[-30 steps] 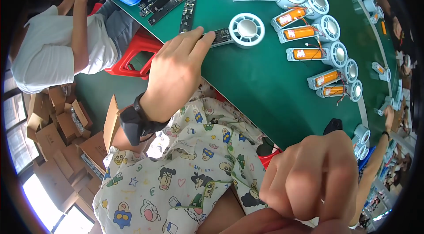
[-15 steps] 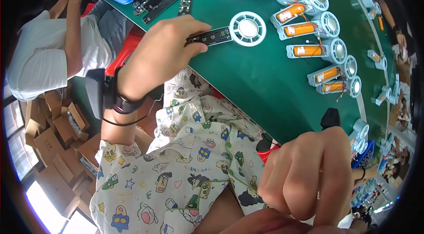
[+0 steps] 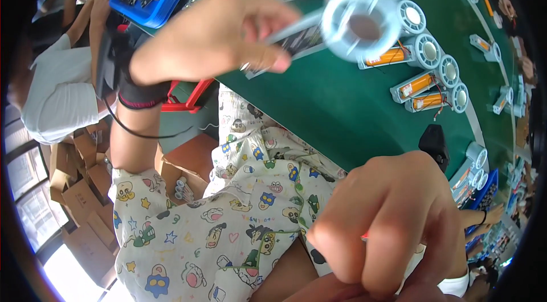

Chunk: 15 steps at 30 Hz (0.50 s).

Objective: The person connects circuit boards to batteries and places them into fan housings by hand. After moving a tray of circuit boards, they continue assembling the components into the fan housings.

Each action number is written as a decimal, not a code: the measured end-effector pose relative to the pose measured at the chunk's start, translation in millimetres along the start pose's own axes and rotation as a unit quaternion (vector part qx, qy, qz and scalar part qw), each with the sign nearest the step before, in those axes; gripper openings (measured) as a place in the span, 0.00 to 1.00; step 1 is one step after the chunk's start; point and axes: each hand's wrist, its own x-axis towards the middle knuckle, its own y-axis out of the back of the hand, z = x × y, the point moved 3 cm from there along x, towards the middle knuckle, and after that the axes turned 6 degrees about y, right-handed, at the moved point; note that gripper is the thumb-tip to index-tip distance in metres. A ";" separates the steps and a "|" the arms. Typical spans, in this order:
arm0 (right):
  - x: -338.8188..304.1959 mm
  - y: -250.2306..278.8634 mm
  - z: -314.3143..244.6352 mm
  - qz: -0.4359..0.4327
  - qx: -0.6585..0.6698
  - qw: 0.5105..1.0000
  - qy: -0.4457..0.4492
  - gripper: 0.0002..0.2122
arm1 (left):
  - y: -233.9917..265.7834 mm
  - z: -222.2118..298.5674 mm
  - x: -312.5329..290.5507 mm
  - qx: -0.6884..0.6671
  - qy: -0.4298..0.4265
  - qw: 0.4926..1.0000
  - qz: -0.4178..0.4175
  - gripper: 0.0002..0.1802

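My left hand [image 3: 211, 34] is closed round the handle of a pale blue handheld-fan housing [image 3: 337, 28]. The housing has a round, spoked head, and a dark circuit board [image 3: 305, 40] lies along its handle. Motion smears the housing and the fingers; it hangs over the green table, its head overlapping the fan row in view. My right hand [image 3: 387, 216] is curled closed, large and near at the lower right. Whatever its fingers may hold is hidden.
Fan housings with orange batteries [image 3: 419, 85] and thin wires line the green table [image 3: 296, 108]. A blue bin [image 3: 156, 14] of dark circuit boards stands at the upper left. A person in a white shirt [image 3: 62, 102] sits beyond it. Cardboard boxes [image 3: 85, 199] lie at the lower left.
My left hand has lifted the fan housing off the table, tilting its head up and to the right. My right hand stays curled and has shifted slightly left.
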 end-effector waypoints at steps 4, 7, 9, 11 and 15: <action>-10.9 -4.3 11.3 0.061 -0.063 0.994 -0.062 0.08 | 41.5 78.4 82.6 -0.026 -0.085 0.992 0.090 0.16; -15.4 38.6 41.2 0.109 -0.224 0.956 -0.156 0.12 | 41.7 96.4 182.3 -0.138 -0.170 0.974 0.051 0.17; -18.9 56.4 61.9 0.098 -0.431 0.885 -0.149 0.08 | 41.0 99.3 244.0 -0.122 -0.111 0.986 0.031 0.16; -36.3 88.5 88.7 0.046 -0.594 0.802 -0.052 0.08 | 30.8 103.1 287.6 -0.098 0.012 0.995 -0.022 0.14; -46.0 99.0 86.3 0.029 -0.718 0.694 0.044 0.07 | 13.3 123.0 329.4 0.255 -0.004 0.967 0.000 0.14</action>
